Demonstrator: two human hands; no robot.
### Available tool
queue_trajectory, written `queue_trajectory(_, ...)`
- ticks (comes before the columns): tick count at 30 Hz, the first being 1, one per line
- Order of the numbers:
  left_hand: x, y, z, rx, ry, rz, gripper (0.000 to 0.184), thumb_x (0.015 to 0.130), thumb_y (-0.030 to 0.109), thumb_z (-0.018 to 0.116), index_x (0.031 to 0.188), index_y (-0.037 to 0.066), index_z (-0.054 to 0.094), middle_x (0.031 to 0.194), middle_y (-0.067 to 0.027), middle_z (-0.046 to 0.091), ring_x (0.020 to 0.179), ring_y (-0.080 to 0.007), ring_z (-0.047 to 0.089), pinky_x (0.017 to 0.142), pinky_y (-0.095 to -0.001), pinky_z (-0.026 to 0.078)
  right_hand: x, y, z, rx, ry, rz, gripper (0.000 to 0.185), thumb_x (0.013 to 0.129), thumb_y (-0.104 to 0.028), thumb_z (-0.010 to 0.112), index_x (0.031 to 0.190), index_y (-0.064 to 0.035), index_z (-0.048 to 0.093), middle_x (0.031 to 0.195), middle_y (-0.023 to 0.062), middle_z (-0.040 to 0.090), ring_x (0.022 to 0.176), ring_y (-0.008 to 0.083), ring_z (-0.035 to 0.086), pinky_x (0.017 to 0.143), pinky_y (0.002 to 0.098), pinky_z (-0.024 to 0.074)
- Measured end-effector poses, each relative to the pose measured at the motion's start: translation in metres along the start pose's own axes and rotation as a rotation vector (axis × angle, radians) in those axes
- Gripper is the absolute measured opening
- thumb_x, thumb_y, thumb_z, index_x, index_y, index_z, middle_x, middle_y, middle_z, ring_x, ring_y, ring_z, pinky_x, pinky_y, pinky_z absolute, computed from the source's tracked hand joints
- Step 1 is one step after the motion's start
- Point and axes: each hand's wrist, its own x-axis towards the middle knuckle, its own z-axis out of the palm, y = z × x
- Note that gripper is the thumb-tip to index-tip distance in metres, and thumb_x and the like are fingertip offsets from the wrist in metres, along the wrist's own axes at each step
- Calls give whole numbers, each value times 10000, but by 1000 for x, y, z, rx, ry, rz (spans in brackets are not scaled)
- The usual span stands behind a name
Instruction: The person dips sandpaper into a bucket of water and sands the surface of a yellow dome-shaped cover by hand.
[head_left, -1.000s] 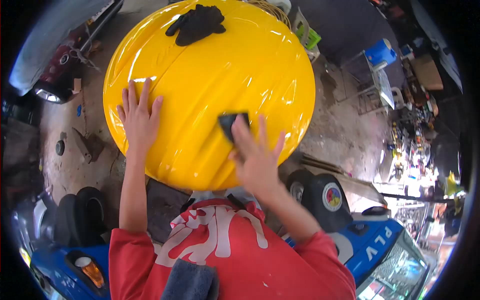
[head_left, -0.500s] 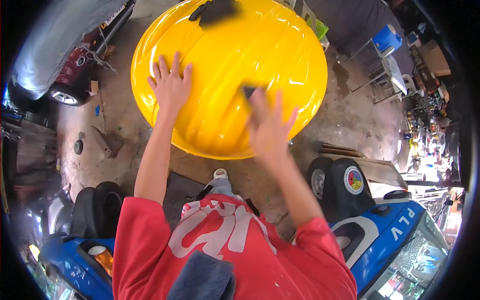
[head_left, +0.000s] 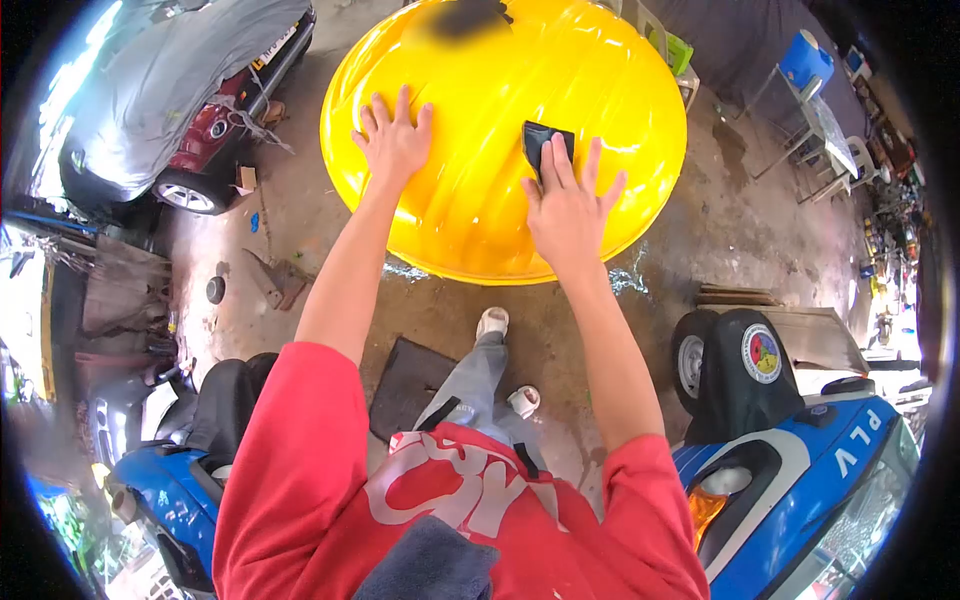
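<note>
A glossy yellow rounded panel [head_left: 480, 110] stretches out before me, streaked with wet-looking reflections. My left hand [head_left: 398, 145] lies open on its left side, fingers spread, pressing on the surface. On the right side of the panel, my right hand [head_left: 573, 205] holds a small black sheet [head_left: 538, 137] that looks like sandpaper against the yellow surface. Two of its fingers lie over the sheet, while the others are spread apart. A blurred dark patch [head_left: 462, 20] shows at the panel's far edge; I cannot make out what it is.
Blue vehicles flank me, one at left [head_left: 165, 500] and one at right [head_left: 790, 470]. A covered dark red car [head_left: 205, 135] stands at the far left. A dark mat [head_left: 408, 385] lies by my feet. A blue container [head_left: 805, 62] sits at right.
My right hand and the black sheet have stopped blurring and now show sharply on the panel. The head view has shifted, so the panel appears further right. My left hand stays on the panel.
</note>
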Motion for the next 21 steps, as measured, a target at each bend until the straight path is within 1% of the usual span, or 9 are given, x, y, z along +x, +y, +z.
queue_trajectory(5, 4, -4, -5, 23, -45, -31, 695, 980, 624, 324, 1564, 248, 344, 1634, -228, 213, 1517, -435, 149, 1182, -654, 93, -132, -51, -9, 143, -203, -131, 514, 913, -287, 600, 1390, -99, 559, 1530, 37, 461, 1501, 310, 250, 1159, 671, 138)
queue_trajectory(8, 4, -2, -8, 35, -99, 5, 652, 994, 554, 386, 1561, 236, 349, 1640, -217, 202, 1520, -430, 141, 1182, -655, 99, -254, -21, 10, 227, -460, 227, 530, 887, -297, 645, 1381, -125, 564, 1494, 30, 500, 1478, 321, 292, 1132, 686, 153)
queue_trajectory(9, 5, -5, -10, 18, -99, 17, 652, 994, 554, 386, 1561, 236, 349, 1640, -217, 202, 1520, -430, 141, 1182, -655, 99, -299, 7, 18, 173, -439, 379, 467, 921, -284, 635, 1371, -166, 589, 1441, 74, 546, 1361, 354, 454, 1095, 641, 295)
queue_trajectory(10, 4, -11, -11, -20, -149, 296, 622, 1000, 502, 423, 1557, 234, 355, 1644, -194, 207, 1519, -424, 152, 1180, -656, 112, -312, 29, 2, 430, -477, 836, 395, 965, -262, 591, 1335, -126, 603, 1310, 186, 619, 1167, 401, 592, 972, 535, 461)
queue_trajectory(11, 2, -8, -10, -66, -191, 587, 597, 1007, 450, 460, 1553, 232, 361, 1647, -172, 212, 1517, -418, 164, 1178, -657, 125, -324, 49, -13, 532, -351, 1001, 353, 1005, -268, 545, 1258, -35, 628, 1131, 273, 671, 1015, 455, 640, 843, 464, 511)
queue_trajectory(14, -17, 35, -24, -78, -269, 969, 579, 997, 368, 532, 1539, 229, 382, 1635, -115, 269, 1509, -380, 220, 1176, -634, 187, -352, 86, -22, 429, -188, 1285, 403, 1024, -306, 527, 1185, 45, 643, 972, 255, 700, 957, 393, 667, 804, 478, 499)
queue_trajectory(16, -12, 56, -31, -65, -298, 1300, 564, 1004, 392, 523, 1529, 221, 404, 1628, -94, 290, 1498, -357, 258, 1185, -604, 200, -284, 70, -45, 398, -23, 1287, 388, 1028, -295, 542, 1191, 47, 628, 949, 212, 666, 821, 288, 637, 822, 439, 504)
queue_trajectory(20, 71, 78, 9, -253, -436, 1494, 563, 1007, 421, 511, 1524, 220, 413, 1624, -105, 296, 1501, -353, 249, 1196, -580, 189, -230, 16, 14, 421, 324, 1272, 367, 1005, -278, 599, 1169, 49, 634, 912, 128, 650, 796, 211, 605, 789, 394, 532)
queue_trajectory(21, 95, 81, 20, -224, -400, 1397, 566, 1011, 449, 491, 1524, 221, 416, 1628, -110, 287, 1506, -348, 234, 1198, -573, 181, -216, -10, 34, 621, 576, 1321, 340, 995, -257, 616, 1167, 36, 636, 968, 109, 663, 838, 196, 632, 755, 365, 553)
